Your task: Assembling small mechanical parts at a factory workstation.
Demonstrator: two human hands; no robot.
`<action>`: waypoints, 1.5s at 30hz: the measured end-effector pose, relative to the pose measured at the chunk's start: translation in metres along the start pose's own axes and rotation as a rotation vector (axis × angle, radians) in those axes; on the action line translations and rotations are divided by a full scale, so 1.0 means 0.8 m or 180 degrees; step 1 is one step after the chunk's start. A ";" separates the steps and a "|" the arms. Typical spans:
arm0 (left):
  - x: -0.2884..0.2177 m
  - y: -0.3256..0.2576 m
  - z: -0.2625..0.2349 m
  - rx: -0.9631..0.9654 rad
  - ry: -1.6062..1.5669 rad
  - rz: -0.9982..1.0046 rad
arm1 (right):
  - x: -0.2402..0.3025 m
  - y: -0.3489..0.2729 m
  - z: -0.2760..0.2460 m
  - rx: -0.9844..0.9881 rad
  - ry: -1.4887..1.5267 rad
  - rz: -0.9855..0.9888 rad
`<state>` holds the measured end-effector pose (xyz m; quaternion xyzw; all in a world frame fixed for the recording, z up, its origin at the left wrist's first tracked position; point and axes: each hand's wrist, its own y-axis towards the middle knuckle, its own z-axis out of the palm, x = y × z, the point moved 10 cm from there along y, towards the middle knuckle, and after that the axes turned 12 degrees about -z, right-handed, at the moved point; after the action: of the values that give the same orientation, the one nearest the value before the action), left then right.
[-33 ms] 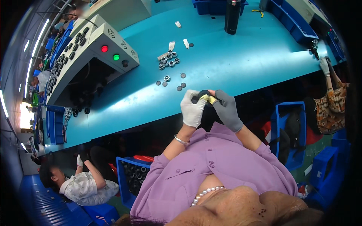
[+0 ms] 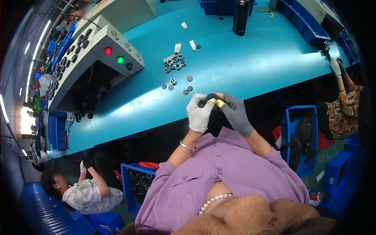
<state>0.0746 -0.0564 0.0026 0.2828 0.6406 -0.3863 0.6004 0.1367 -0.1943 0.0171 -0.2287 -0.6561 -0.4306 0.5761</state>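
Note:
In front of my chest, just off the table's near edge, both gloved hands meet around a small black round part [image 2: 212, 96]. My left hand [image 2: 198, 114], in a white glove, pinches it from the left side. From the right, my right hand [image 2: 237, 116] closes on it, in a grey glove with a bare fingertip showing. Pale yellow coverings [image 2: 219, 103] show at the thumbs. The fingers hide much of the part. Beyond the hands, several dark discs [image 2: 190, 78] and a shiny metal-and-black round piece [image 2: 173, 82] lie on the blue-green table [image 2: 145, 98].
Farther back lie a cluster of shiny round pieces [image 2: 178, 65] and white packets [image 2: 192, 45]. A grey machine [image 2: 100, 43] with red and green buttons stands left; a black bottle [image 2: 240, 17] stands at the back. Blue crates [image 2: 124, 184] flank me. Co-workers sit at left and right.

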 end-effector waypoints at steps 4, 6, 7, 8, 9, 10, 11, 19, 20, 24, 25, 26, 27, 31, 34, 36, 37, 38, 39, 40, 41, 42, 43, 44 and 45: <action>0.026 -0.006 0.017 0.0607 -0.1242 -0.0834 | 0.013 0.009 0.002 0.0107 0.0665 0.0328; 0.031 -0.008 0.018 0.0615 -0.1456 -0.0902 | 0.006 0.010 0.001 0.0155 0.0787 0.0409; 0.038 -0.009 0.021 0.0687 -0.1544 -0.1058 | 0.002 0.010 0.002 0.0199 0.0898 0.0489; 0.044 -0.010 0.024 0.0760 -0.1633 -0.1219 | 0.004 0.009 0.000 0.0189 0.0892 0.0486; 0.046 -0.010 0.025 0.0776 -0.1631 -0.1225 | 0.004 0.007 0.001 0.0212 0.0995 0.0525; 0.046 -0.012 0.028 0.0861 -0.1721 -0.1204 | 0.005 0.002 0.001 0.0223 0.1091 0.0576; 0.046 -0.014 0.033 0.0952 -0.1810 -0.1192 | 0.007 -0.002 -0.002 0.0184 0.1075 0.0593; 0.044 -0.066 0.029 0.1484 -0.0184 -0.1489 | -0.043 -0.100 -0.037 0.0005 0.1061 0.1498; 0.054 -0.077 0.033 0.1448 -0.0842 -0.1950 | -0.074 -0.119 -0.057 -0.0108 0.0867 0.1602; 0.095 -0.095 0.044 0.1828 -0.1729 -0.2635 | -0.169 -0.167 -0.139 -0.1142 0.1160 0.1878; 0.094 -0.095 0.051 0.1977 -0.2069 -0.2693 | -0.175 -0.171 -0.165 -0.1510 0.0791 0.1832; 0.093 -0.092 0.054 0.2038 -0.2074 -0.2700 | -0.199 -0.182 -0.196 -0.1597 0.0197 0.1833; 0.090 -0.088 0.056 0.1929 -0.1820 -0.2692 | -0.216 -0.193 -0.229 -0.1860 -0.0154 0.1518; 0.067 -0.080 0.060 0.2002 -0.2008 -0.2623 | -0.177 -0.159 -0.223 -0.0477 -0.1861 0.1511; 0.050 -0.074 0.040 0.1919 -0.1775 -0.2227 | -0.067 -0.093 -0.123 0.0314 -0.0799 0.1553; 0.036 -0.074 0.032 0.1795 -0.1496 -0.1976 | -0.016 -0.055 -0.082 0.0743 -0.0462 0.1121; 0.031 -0.073 0.028 0.1713 -0.1402 -0.1922 | 0.004 -0.033 -0.064 0.0835 -0.0358 0.0936; 0.027 -0.070 0.024 0.1623 -0.1311 -0.1858 | 0.012 -0.009 -0.050 0.0897 -0.0319 0.0823; 0.026 -0.067 0.019 0.1482 -0.1313 -0.1757 | 0.017 0.017 -0.039 0.0938 -0.0682 0.0487; 0.022 -0.062 0.011 0.1379 -0.1202 -0.1598 | 0.021 0.045 -0.025 0.0981 -0.1034 0.0144; 0.018 -0.059 0.003 0.1286 -0.1087 -0.1450 | 0.032 0.068 -0.007 0.1029 -0.1371 -0.0227; 0.014 -0.056 -0.007 0.1181 -0.1024 -0.1341 | 0.027 0.088 0.014 0.1079 -0.1358 -0.0285; 0.012 -0.053 -0.017 0.1123 -0.1043 -0.1296 | 0.030 0.107 0.038 0.1085 -0.1406 -0.0669; 0.010 -0.051 -0.028 0.1028 -0.0939 -0.1165 | 0.034 0.120 0.059 0.1071 -0.1447 -0.1033; 0.008 -0.049 -0.037 0.0936 -0.0833 -0.1044 | 0.027 0.137 0.076 0.1108 -0.1427 -0.1051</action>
<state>0.0253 -0.0532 0.0021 0.2069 0.5316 -0.6009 0.5599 0.1851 -0.0905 0.0727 -0.1065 -0.8586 -0.3384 0.3702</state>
